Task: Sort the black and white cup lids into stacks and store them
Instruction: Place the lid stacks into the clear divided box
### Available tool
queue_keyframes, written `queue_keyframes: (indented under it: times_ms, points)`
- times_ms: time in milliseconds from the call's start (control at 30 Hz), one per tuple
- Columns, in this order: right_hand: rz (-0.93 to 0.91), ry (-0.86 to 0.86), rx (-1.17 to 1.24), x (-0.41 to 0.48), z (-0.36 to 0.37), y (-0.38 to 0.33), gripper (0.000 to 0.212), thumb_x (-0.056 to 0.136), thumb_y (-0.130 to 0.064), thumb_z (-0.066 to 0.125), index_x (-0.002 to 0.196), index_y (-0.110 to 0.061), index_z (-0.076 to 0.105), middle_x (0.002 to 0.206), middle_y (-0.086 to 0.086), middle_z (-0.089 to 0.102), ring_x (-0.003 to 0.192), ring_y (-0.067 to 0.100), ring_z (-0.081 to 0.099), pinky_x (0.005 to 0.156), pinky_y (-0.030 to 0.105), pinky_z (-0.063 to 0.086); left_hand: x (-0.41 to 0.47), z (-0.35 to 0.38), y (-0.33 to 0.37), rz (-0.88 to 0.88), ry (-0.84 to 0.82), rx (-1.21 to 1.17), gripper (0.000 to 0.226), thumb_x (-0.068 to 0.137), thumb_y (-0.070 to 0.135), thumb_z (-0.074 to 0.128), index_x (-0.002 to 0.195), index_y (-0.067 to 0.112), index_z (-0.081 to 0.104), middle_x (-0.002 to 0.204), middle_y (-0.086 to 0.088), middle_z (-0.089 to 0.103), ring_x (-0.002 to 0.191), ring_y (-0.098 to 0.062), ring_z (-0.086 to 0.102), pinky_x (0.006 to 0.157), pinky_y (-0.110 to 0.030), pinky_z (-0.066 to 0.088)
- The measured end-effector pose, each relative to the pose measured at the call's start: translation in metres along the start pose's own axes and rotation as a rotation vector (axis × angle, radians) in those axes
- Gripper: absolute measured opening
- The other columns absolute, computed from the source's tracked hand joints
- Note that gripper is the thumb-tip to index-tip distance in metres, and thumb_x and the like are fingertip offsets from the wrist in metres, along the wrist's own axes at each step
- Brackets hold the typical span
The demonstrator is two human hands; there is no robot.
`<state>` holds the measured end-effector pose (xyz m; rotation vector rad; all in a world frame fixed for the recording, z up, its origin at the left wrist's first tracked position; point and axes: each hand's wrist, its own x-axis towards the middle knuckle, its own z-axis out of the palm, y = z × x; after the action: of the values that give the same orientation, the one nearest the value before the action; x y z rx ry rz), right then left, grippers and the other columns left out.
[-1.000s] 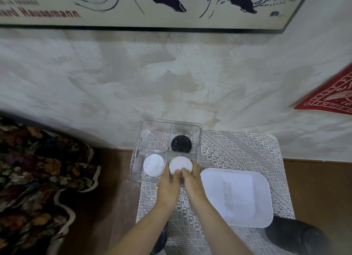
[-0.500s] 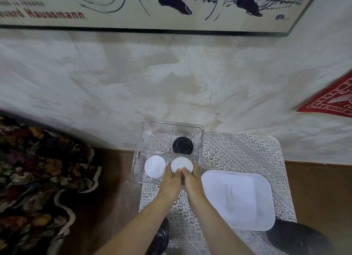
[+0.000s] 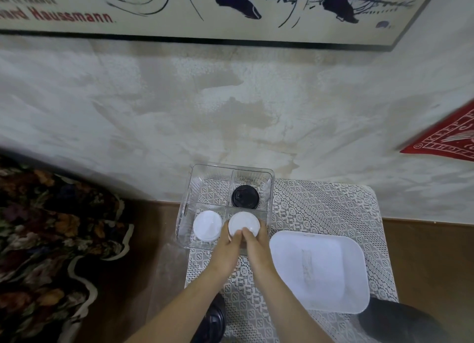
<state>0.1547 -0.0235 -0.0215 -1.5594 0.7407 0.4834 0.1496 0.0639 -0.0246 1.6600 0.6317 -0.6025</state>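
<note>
A clear divided organizer (image 3: 191, 188) stands at the far left of the small table. Its near right compartment holds a white lid stack (image 3: 243, 222); my left hand (image 3: 228, 250) and my right hand (image 3: 256, 245) grip that stack from the near side, thumbs on its top. Another white lid stack (image 3: 207, 225) sits in the near left compartment. A black lid stack (image 3: 245, 196) sits in the far right compartment. The far left compartment holds nothing.
An empty white plastic tub (image 3: 320, 268) sits on the lace tablecloth (image 3: 320, 204) to the right of my hands. The wall is just behind the organizer. A floral fabric (image 3: 46, 240) lies on the left. Dark shoes (image 3: 211, 322) show below the table edge.
Both hands stay on the white lid stack in the near right compartment. The view has shifted slightly; nothing else has moved.
</note>
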Motion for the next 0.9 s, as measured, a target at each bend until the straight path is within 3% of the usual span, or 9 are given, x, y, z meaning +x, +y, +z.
queue_keyframes:
  times_ms: [100,167,267,367,433,500,633,733,900]
  points:
    - [-0.035,0.018,0.017,0.0,0.001,0.01,0.052,0.099,-0.013,0.057,0.146,-0.028,0.041,0.134,-0.003,0.052,0.123,0.022,0.054,0.107,0.043,0.046,-0.002,0.001,0.002,0.0,-0.022,0.022,0.039,0.111,0.02,0.041,0.15,0.021,0.041,0.138,-0.002,0.059,0.128,-0.019,0.055,0.11,-0.033,0.041]
    - [-0.008,0.019,0.054,0.004,0.001,0.011,0.056,0.101,-0.011,0.057,0.149,-0.03,0.038,0.133,-0.006,0.048,0.119,0.018,0.05,0.104,0.036,0.043,0.0,-0.002,0.002,-0.025,-0.01,0.045,0.036,0.11,0.021,0.043,0.146,0.016,0.049,0.134,-0.005,0.064,0.124,-0.021,0.06,0.109,-0.035,0.045]
    - [0.029,0.011,0.125,0.007,-0.001,0.008,0.055,0.102,-0.009,0.053,0.152,-0.027,0.038,0.135,-0.002,0.049,0.117,0.018,0.051,0.096,0.033,0.042,-0.001,-0.003,0.001,-0.033,0.044,0.043,0.032,0.108,0.027,0.049,0.135,0.012,0.062,0.122,-0.005,0.071,0.115,-0.022,0.065,0.104,-0.039,0.05]
    - [0.072,-0.004,0.141,0.006,0.0,0.008,0.063,0.103,-0.008,0.049,0.161,-0.02,0.028,0.146,0.002,0.045,0.12,0.021,0.052,0.097,0.034,0.046,-0.006,0.005,-0.004,-0.021,0.101,0.027,0.024,0.108,0.024,0.051,0.125,0.015,0.064,0.116,-0.001,0.071,0.111,-0.02,0.065,0.093,-0.032,0.048]
    - [0.076,-0.022,0.131,0.004,0.0,0.008,0.066,0.103,-0.004,0.047,0.163,-0.019,0.024,0.15,0.003,0.043,0.118,0.02,0.052,0.092,0.03,0.048,-0.007,0.009,-0.01,-0.041,0.113,-0.012,0.025,0.108,0.018,0.05,0.128,0.015,0.063,0.118,-0.002,0.071,0.113,-0.02,0.065,0.097,-0.032,0.047]
    - [0.073,-0.039,0.104,0.005,0.0,0.01,0.066,0.104,-0.003,0.046,0.163,-0.02,0.023,0.151,0.004,0.042,0.115,0.019,0.052,0.087,0.026,0.048,-0.005,0.01,-0.016,-0.057,0.123,-0.012,0.028,0.107,0.016,0.049,0.132,0.012,0.062,0.121,-0.007,0.072,0.116,-0.024,0.065,0.105,-0.041,0.05]
    - [0.048,-0.009,0.021,0.008,0.006,0.015,0.065,0.104,-0.023,0.051,0.163,-0.024,0.023,0.155,0.006,0.044,0.132,0.027,0.054,0.114,0.047,0.044,-0.001,0.008,-0.02,-0.045,0.121,-0.003,0.032,0.107,0.015,0.05,0.137,0.01,0.06,0.123,-0.006,0.071,0.117,-0.023,0.065,0.108,-0.046,0.049]
    - [0.042,-0.012,-0.046,0.021,0.007,0.028,0.064,0.095,-0.035,0.049,0.156,-0.024,0.033,0.148,0.009,0.053,0.127,0.03,0.058,0.111,0.053,0.046,-0.003,0.004,-0.019,-0.022,0.101,-0.001,0.031,0.107,0.012,0.05,0.136,0.012,0.061,0.121,-0.004,0.072,0.116,-0.021,0.066,0.104,-0.039,0.05]
    - [-0.052,-0.046,-0.18,-0.006,-0.002,0.009,0.051,0.105,-0.008,0.041,0.154,-0.021,0.034,0.15,0.002,0.048,0.134,0.022,0.049,0.116,0.041,0.039,-0.012,0.001,-0.017,0.088,0.097,0.113,0.043,0.105,0.01,0.052,0.146,0.021,0.055,0.13,0.002,0.07,0.124,-0.017,0.062,0.108,-0.036,0.048]
